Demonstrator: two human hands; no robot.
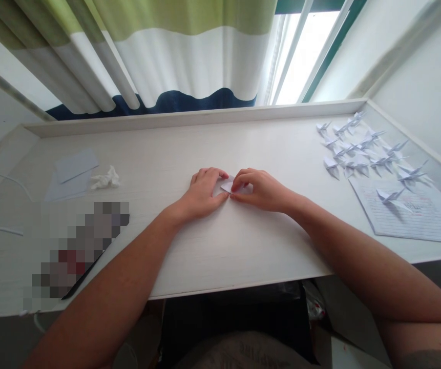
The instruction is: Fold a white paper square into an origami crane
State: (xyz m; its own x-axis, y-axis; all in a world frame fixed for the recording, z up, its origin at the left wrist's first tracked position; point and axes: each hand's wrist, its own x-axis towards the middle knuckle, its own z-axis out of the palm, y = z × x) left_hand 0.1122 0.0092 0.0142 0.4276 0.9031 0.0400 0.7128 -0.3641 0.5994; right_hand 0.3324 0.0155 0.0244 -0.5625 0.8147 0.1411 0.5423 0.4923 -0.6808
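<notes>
**Right hand [257,190] pinches small folded piece of white paper [227,187] on white wooden surface [205,251]**

The right hand closes thumb and fingers on the folded paper, low at the middle of the surface. The left hand [204,190] meets its left side, thumb and forefinger curved around a narrow gap; whether it grips cannot be told.

Nearer the wearer, a greyish printed shirt [243,351] carries upside-down capitals that appear to include "FIRE"; the rest is unclear.

To the right, a cluster of white folded-paper birds [371,139] stands in rough rows. One rests on a white ruled sheet [420,220] bearing handwriting with red marks, too small to read.

To the left lie loose white paper sheets [76,166] with a crumpled white tissue [107,178] beside them. Nearer, a dark-edged object [80,253] is pixelated, any label illegible. Beyond the surface hangs a green, white and navy curtain [189,56].
</notes>
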